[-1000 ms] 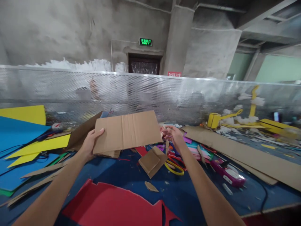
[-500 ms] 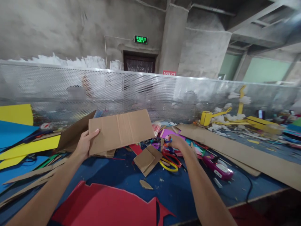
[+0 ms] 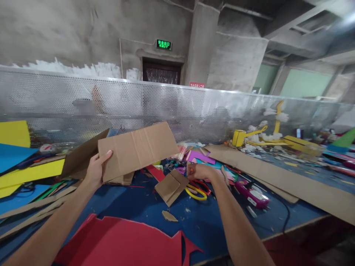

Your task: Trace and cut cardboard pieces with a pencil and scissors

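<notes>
My left hand (image 3: 95, 170) grips the left edge of a creased brown cardboard sheet (image 3: 137, 149) and holds it tilted above the blue table (image 3: 133, 205). My right hand (image 3: 200, 171) is curled closed over the pile of coloured scraps, just above the red scissors (image 3: 202, 184) and yellow scissors (image 3: 196, 193). A small brown bit shows at its fingers, but I cannot make out what it is. A folded cardboard piece (image 3: 170, 186) lies between the two hands.
A red sheet (image 3: 124, 244) lies at the near edge. Yellow and blue sheets (image 3: 24, 173) are stacked at the left. A purple glue gun (image 3: 251, 193) with its cord and a long cardboard strip (image 3: 280, 179) lie to the right. Behind them a perforated metal screen (image 3: 180, 107) runs across.
My right hand dropped from open fingers above the scraps to a closed fist down at the scissors. My left hand kept its hold on the cardboard sheet. The view swung slightly right.
</notes>
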Demonstrator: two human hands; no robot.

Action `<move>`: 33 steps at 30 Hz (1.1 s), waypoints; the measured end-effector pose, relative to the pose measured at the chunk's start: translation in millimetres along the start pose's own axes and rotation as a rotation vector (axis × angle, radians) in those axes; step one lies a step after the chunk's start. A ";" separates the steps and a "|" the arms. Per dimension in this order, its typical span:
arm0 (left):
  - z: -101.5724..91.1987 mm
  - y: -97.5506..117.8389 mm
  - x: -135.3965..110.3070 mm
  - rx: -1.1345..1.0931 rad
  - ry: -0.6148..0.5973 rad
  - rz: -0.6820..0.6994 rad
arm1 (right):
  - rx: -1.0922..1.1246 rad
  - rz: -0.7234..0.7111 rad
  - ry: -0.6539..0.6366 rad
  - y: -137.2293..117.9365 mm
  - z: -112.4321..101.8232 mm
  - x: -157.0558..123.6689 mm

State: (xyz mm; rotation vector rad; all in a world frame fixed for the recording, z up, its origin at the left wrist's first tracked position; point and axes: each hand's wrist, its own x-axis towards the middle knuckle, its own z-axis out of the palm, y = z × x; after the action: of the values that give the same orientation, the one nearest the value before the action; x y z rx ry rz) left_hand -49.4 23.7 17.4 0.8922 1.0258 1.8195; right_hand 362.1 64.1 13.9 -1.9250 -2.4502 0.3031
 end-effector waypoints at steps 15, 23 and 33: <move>1.7 2.2 -3.9 -0.033 0.004 -0.009 | 0.490 -0.546 -0.309 -65.2 6.0 -4.6; 1.9 1.4 -1.6 -0.066 0.045 0.018 | 0.035 -0.210 0.111 -34.3 -4.7 -4.2; 2.9 -9.2 -2.3 0.020 -0.013 -0.003 | -0.183 -0.214 -0.090 -64.7 13.5 -1.1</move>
State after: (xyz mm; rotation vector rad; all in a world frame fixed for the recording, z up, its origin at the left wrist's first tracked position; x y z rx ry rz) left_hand -43.0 25.3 9.9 0.9127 1.0383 1.8011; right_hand 298.4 46.5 11.1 -1.7206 -2.8022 0.1701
